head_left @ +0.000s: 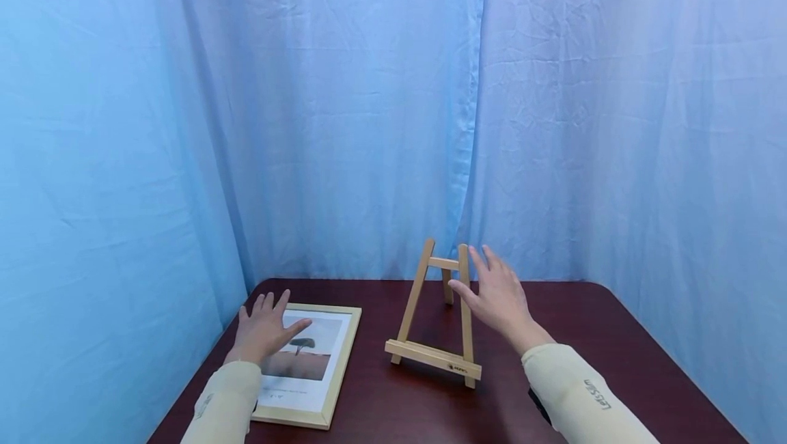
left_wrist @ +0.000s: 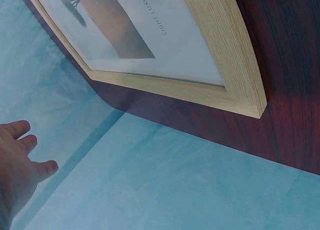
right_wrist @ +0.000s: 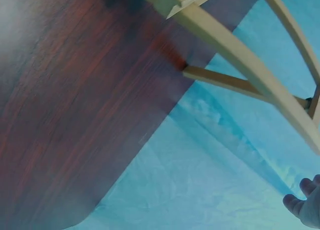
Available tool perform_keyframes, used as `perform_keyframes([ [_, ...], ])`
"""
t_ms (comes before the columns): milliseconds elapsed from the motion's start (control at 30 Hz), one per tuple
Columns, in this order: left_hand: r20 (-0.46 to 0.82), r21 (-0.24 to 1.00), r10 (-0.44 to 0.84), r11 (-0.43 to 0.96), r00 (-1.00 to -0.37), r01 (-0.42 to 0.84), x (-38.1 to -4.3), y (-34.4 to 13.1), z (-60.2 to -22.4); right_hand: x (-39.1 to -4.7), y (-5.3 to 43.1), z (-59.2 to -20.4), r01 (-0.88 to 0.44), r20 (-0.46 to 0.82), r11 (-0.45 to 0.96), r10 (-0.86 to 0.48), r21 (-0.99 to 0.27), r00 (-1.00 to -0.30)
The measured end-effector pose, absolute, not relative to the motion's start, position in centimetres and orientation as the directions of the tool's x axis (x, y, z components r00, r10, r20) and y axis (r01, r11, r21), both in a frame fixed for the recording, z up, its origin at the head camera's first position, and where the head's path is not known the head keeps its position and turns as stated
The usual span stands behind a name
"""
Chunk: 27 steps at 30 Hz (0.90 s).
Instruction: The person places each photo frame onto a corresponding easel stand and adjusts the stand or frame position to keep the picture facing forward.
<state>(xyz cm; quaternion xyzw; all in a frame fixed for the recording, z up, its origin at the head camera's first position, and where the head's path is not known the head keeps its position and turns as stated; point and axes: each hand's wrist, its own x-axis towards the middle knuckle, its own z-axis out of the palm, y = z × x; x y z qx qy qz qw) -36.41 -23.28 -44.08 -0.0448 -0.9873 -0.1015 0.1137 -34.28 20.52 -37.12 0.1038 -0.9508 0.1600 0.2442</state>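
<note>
A small wooden easel stands on the dark red table, its back leg showing behind the two front legs. My right hand hovers beside the easel's right upright with fingers spread, holding nothing. At the left lies a picture frame with a pale wood border and a print of a tree. Over its left part is my left hand, fingers spread. In the left wrist view the frame's corner is close and the hand appears apart from it. The right wrist view shows the easel from its side.
The dark red wood-grain table has rounded back corners. Light blue curtains hang behind it and along both sides, close to the table's edges.
</note>
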Motion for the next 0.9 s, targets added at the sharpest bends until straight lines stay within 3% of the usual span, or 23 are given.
perform_keyframes([
  [367,0.219,0.212,0.061,0.971,-0.974,0.108,-36.1,-23.6,-43.7,-34.2,18.0,-36.6,-0.319,0.508,0.914,-0.157,-0.25,-0.847],
  [900,0.251,0.196,0.076,0.972,-0.965,0.127,-36.7,-24.9,-44.3,-33.7,15.2,-37.6,-0.343,0.472,0.873,-0.155,-0.345,-0.868],
])
